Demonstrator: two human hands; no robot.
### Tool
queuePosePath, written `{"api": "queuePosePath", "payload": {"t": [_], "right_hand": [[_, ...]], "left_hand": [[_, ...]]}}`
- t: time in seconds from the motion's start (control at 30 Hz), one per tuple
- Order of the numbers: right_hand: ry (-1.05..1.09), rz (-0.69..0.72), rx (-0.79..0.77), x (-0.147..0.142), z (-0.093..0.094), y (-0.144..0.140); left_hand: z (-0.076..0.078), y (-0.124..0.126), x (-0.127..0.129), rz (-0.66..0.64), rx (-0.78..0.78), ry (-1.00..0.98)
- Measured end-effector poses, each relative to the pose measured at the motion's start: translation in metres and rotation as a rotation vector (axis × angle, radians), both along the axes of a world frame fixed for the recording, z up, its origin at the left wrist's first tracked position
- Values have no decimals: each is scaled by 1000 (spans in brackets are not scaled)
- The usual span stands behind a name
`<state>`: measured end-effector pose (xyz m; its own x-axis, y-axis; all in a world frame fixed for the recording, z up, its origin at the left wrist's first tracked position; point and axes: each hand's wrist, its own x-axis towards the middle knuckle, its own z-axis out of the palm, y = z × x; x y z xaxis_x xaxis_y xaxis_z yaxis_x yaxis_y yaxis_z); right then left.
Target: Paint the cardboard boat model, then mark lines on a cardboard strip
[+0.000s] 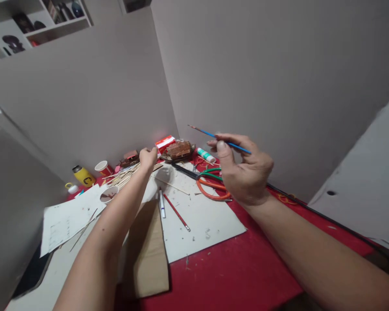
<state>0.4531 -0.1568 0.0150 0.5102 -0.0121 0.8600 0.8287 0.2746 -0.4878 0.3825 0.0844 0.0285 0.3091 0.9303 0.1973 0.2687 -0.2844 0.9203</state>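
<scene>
Above red tabletop [246,268], right hand [246,172] pinching thin blue paintbrush [220,138] — left hand [148,157] curled beside wooden sticks [126,177]

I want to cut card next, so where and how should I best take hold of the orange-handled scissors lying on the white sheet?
Probably by the orange handle loops, coming from above on the near right, where the right hand already hovers with the blue brush. The scissors lie flat with the dark blades pointing away to the left, toward the left hand, so the loops are the open, safe end.
</scene>
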Motion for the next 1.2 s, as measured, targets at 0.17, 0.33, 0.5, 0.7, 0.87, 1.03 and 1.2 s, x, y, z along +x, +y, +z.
{"api": "queuePosePath", "payload": {"t": [0.17, 0.33, 0.5, 0.7, 0.87, 1.03, 1.2], "right_hand": [[97, 202, -29, -9, -7, 9], [284, 508, -93, -28, -10, 29], [320, 777, -200, -67, 18, 60], [190, 861, -410, -124, 39, 118], [159, 809, -582, -148, 29, 160], [160, 865, -825, -162, 22, 178], [214, 903, -863, -156, 26, 161]], "left_hand": [[47, -36, -87, -83, 187, -110], [58, -60, -215, 30, 462, -250], [17, -47, -295, 166, 339, -33], [-26, -33, -291, 3, -22, 59], [-45, -27, -264, -134, -7, -49], [-62, -15, -249, -172, 8, -177], [-71, -6, -242, -156, 26, -230]]}}
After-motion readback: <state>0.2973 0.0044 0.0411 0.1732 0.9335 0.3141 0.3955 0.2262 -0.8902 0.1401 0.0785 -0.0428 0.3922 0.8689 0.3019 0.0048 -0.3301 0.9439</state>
